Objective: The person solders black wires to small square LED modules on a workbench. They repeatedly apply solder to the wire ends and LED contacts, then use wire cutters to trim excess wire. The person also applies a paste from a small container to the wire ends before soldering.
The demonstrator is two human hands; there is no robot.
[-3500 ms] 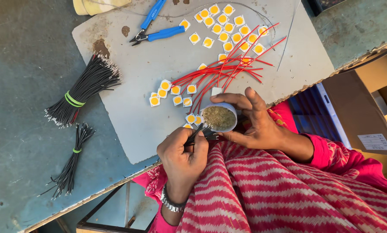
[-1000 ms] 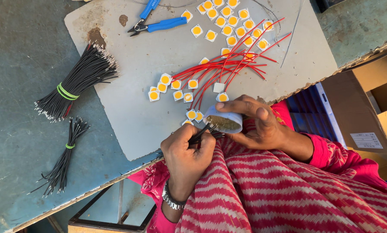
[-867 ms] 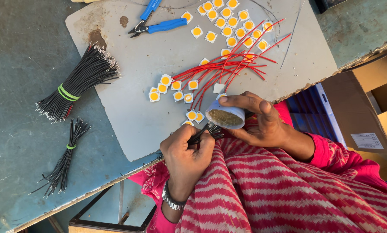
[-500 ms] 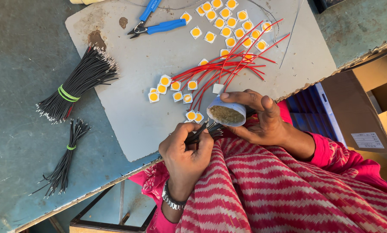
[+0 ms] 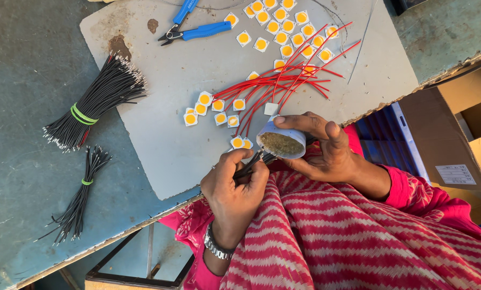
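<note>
While tilted with its open mouth facing near-left, the small white cup point(image 5: 281, 143) sits at the table's near edge, right hand point(image 5: 326, 153) curled around it. Left hand point(image 5: 235, 188) pinches black wires point(image 5: 254, 162) shut, their length running up-right, tips touching the cup rim.

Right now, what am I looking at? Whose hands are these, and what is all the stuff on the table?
The picture comes from a camera worn on a person's head, looking down at their own two hands. No machine here. The left hand pinches a small bunch of black wires and pokes their ends toward a little white tub. The right hand holds that tub, which has brownish paste inside. On the grey board lie red wires, small white squares with yellow middles, and blue-handled pliers. Two bundles of black wires tied with green bands lie to the side.
</note>
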